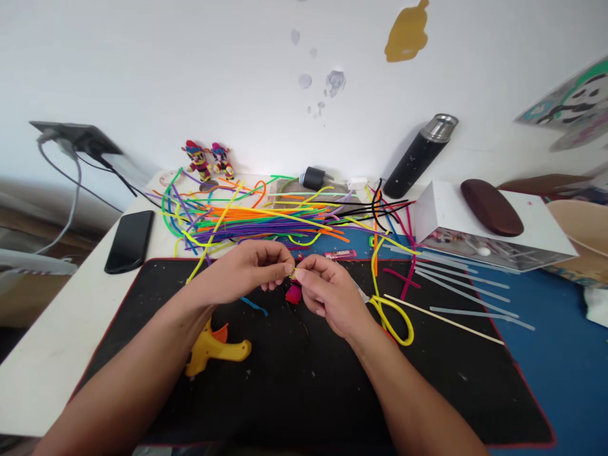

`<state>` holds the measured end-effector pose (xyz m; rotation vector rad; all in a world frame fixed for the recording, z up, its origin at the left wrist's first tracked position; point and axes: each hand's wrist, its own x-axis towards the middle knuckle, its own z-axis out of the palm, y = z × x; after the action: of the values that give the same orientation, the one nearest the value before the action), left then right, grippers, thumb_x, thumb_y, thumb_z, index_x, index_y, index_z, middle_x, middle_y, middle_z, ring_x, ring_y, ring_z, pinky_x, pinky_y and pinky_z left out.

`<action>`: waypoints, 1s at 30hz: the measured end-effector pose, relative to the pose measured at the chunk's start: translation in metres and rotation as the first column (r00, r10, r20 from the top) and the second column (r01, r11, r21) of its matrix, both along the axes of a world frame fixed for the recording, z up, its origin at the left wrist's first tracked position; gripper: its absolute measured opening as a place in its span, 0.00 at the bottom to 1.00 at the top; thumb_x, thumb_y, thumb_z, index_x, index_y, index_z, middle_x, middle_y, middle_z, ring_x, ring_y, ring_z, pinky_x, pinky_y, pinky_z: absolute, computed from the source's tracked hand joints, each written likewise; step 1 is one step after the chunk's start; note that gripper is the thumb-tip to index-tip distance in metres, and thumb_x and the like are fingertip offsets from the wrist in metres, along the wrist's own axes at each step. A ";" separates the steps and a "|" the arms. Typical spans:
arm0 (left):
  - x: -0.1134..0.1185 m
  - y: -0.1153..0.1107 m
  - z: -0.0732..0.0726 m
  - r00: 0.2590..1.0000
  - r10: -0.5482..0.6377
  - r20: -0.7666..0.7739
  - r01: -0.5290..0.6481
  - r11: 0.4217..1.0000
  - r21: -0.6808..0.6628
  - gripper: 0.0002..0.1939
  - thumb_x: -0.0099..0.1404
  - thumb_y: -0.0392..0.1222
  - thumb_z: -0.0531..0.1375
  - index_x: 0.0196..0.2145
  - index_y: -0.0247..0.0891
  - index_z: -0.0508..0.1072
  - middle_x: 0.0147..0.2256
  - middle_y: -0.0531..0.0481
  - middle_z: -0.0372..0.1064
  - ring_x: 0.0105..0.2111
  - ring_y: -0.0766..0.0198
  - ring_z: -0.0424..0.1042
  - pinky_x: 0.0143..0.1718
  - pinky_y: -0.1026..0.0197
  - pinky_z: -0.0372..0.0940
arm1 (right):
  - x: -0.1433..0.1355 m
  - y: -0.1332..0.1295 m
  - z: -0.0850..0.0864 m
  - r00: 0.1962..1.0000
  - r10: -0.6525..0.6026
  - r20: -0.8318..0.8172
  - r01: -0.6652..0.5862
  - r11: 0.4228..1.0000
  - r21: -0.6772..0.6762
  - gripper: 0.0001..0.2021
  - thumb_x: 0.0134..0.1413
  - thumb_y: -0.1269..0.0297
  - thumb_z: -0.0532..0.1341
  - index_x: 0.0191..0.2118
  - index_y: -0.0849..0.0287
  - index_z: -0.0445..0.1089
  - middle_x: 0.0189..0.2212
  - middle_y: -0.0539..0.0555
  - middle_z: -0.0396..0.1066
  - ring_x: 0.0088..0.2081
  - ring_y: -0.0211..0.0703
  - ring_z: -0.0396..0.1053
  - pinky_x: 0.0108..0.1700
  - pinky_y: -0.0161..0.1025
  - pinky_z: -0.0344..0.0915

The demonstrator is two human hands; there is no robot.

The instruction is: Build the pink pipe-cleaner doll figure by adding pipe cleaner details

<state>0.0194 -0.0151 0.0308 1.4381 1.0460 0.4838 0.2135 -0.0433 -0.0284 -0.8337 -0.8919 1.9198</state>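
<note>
Forearms converge over black mat. Left hand and right hand each hold a narrow fingertip grip on yellow pipe cleaner; pink piece just below, glue gun lower left.

Bright, even light; glare on white wall behind the desk. Wide-angle bending at edges. Panda picture at right blurred.

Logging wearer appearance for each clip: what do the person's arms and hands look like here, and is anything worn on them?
Both forearms are bare as far as the frame shows: no sleeves, gloves, watch or bracelet. The left hand and right hand show no rings or markings on the fingers that are visible. Nails look short and unpainted, though they are small in this view. No cables or straps are attached to either arm.
</note>
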 end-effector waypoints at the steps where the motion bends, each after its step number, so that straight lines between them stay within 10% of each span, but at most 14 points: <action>1: 0.000 0.000 0.000 1.000 0.002 0.000 -0.002 1.000 -0.002 0.12 0.67 0.49 0.64 0.33 0.37 0.74 0.26 0.55 0.68 0.26 0.67 0.67 0.27 0.65 0.62 | 0.000 0.000 0.000 1.000 0.001 0.000 -0.001 1.000 0.002 0.14 0.57 0.55 0.72 0.33 0.58 0.71 0.15 0.37 0.53 0.14 0.27 0.45 0.16 0.28 0.43; 30: 0.001 -0.001 -0.002 0.981 -0.018 -0.193 0.042 0.992 0.119 0.11 0.65 0.48 0.61 0.31 0.38 0.73 0.24 0.56 0.66 0.25 0.66 0.62 0.27 0.64 0.56 | -0.002 0.001 -0.005 0.996 0.011 0.093 -0.012 1.000 0.014 0.14 0.56 0.56 0.71 0.32 0.57 0.68 0.16 0.37 0.54 0.14 0.27 0.47 0.16 0.28 0.44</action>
<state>0.0207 -0.0164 0.0291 1.6320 1.1622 0.3987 0.2119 -0.0425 -0.0336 -0.9169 -0.9671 1.8949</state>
